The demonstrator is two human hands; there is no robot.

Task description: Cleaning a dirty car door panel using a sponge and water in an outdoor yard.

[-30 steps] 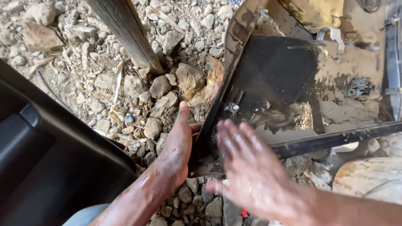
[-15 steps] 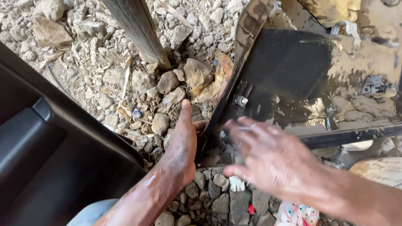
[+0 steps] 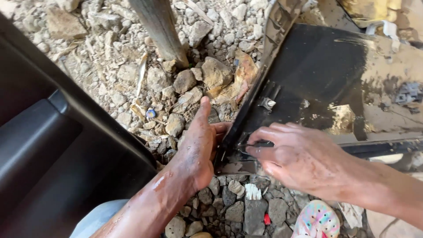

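**Two hands at the corner of a muddy black panel**

Nearest, below the panel [image 3: 317,75], a patterned sandal [image 3: 318,220] lies on the rubble [image 3: 110,66], with a scrap of white and a small red bit among the stones beside it. Left of the panel, a dark moulded car door trim [image 3: 48,154] fills that side of the view.

The right hand [image 3: 304,161] comes in from the right and lies over the panel's near corner, palm down, wrist low. Its fingers [image 3: 269,132] are curled and pinched on something thin and dark at the panel's surface; what exactly they grip is too small to tell. The left hand [image 3: 198,145] reaches up from below along the panel's left edge, thumb straight and pointing away, the other fingers hooked round the edge and hidden behind it, so it holds the panel by its rim.

To do this well, I judge the left hand should keep the edge braced so the panel does not shift, while the right works with small, steady pulls, since both hands look wet and could slip.

Just beyond the fingers, a small metal clip [image 3: 267,104] sits on the panel. Farther off, a wooden post [image 3: 161,31] rises from the stones left of the panel.
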